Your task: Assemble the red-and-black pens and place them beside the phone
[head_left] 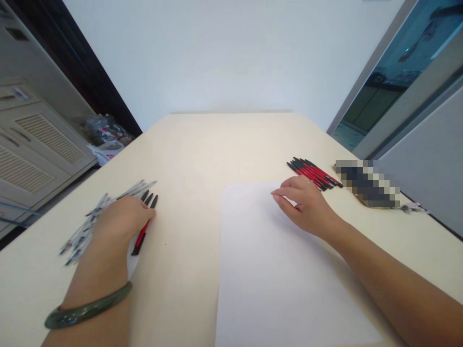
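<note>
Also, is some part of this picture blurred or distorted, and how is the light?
Head view: the light is soft and even, with faint shadows beside the left hand and right hand; the clear pens by the left hand look smeared; a pixelated patch hides something near the right edge of the table; the wide lens tilts the cabinet and door frame outward.
</note>
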The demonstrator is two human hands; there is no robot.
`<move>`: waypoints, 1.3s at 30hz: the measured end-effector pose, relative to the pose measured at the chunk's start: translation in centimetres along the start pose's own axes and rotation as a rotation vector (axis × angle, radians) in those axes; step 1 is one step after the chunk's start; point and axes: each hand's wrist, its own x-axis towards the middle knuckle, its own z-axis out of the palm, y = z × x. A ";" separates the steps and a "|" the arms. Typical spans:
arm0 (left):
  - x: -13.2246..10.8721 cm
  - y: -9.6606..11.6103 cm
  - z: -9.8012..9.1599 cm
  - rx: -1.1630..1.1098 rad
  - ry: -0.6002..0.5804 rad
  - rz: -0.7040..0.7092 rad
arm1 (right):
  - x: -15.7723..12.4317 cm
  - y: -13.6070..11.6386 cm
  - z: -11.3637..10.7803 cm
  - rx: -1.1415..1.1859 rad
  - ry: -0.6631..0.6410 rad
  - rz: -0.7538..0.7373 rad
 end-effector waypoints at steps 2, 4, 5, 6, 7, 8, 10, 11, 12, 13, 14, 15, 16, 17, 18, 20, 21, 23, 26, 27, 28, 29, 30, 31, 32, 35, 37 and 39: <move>0.0 1.0 0.0 0.152 0.032 -0.129 | -0.1 0.1 0.1 0.011 0.002 -0.004; -0.2 2.6 -0.1 0.229 -0.014 -0.150 | -0.1 0.1 0.2 0.038 -0.001 0.001; -0.4 3.6 -0.2 0.224 -0.019 -0.134 | -0.1 -0.1 0.2 0.060 0.001 0.008; -0.7 4.7 -0.1 0.212 -0.016 -0.117 | -0.1 -0.3 0.2 0.092 0.002 0.024; -1.1 5.9 0.0 0.188 0.018 -0.111 | -0.1 -0.6 0.2 0.138 -0.004 0.051; -1.5 7.2 0.2 0.150 0.041 -0.092 | 0.0 -1.0 0.1 0.199 -0.020 0.088; -2.7 9.9 1.0 -0.134 0.066 -0.043 | 0.1 -2.1 -0.1 0.353 -0.084 0.189; -3.4 11.3 1.4 -0.398 0.061 -0.034 | 0.1 -2.8 -0.2 0.436 -0.135 0.245; -4.1 12.6 1.9 -0.643 0.012 -0.020 | 0.2 -3.4 -0.3 0.515 -0.190 0.297; -4.8 13.8 2.4 -0.841 -0.075 0.006 | 0.2 -4.0 -0.4 0.588 -0.253 0.339; -5.4 14.9 2.9 -1.015 -0.149 0.014 | 0.2 -4.6 -0.5 0.654 -0.322 0.374; -6.0 15.9 3.3 -1.136 -0.231 0.018 | 0.2 -5.1 -0.5 0.717 -0.395 0.398; -6.5 16.7 3.7 -1.228 -0.259 0.026 | 0.1 -5.6 -0.4 0.780 -0.469 0.416; -6.9 17.3 4.1 -1.284 -0.272 0.028 | 0.1 -5.9 -0.4 0.839 -0.536 0.431; -7.2 17.8 4.5 -1.313 -0.271 0.030 | 0.0 -6.2 -0.2 0.894 -0.588 0.446; -7.7 18.2 5.0 -1.333 -0.285 0.032 | -0.1 -6.6 0.0 0.969 -0.638 0.475; -7.8 18.3 5.2 -1.344 -0.296 0.035 | -0.2 -6.6 0.1 0.988 -0.647 0.483; -7.9 18.2 5.4 -1.381 -0.321 0.047 | -0.2 -6.6 0.0 1.015 -0.667 0.483; -7.9 17.7 5.2 -1.469 -0.370 0.059 | -0.2 -6.4 -0.3 1.152 -0.780 0.493; -7.9 17.6 5.1 -1.498 -0.394 0.058 | -0.2 -6.3 -0.4 1.220 -0.832 0.504; -7.9 17.5 5.0 -1.524 -0.417 0.052 | -0.2 -6.2 -0.4 1.285 -0.880 0.514; -7.9 17.4 4.9 -1.545 -0.436 0.045 | -0.2 -6.1 -0.5 1.342 -0.922 0.523; -7.9 17.4 4.9 -1.561 -0.446 0.036 | -0.3 -6.0 -0.5 1.389 -0.952 0.531; -7.9 17.4 4.9 -1.572 -0.447 0.030 | -0.3 -5.9 -0.4 1.429 -0.971 0.535; -7.9 17.4 5.0 -1.581 -0.443 0.025 | -0.4 -5.8 -0.4 1.462 -0.982 0.537; -7.9 17.4 5.2 -1.592 -0.427 0.023 | -0.6 -5.6 -0.2 1.520 -1.002 0.530; -7.8 17.3 5.3 -1.594 -0.415 0.035 | -0.6 -5.5 -0.2 1.521 -1.010 0.521; -7.8 17.3 5.3 -1.596 -0.400 0.048 | -0.6 -5.5 -0.2 1.504 -1.009 0.507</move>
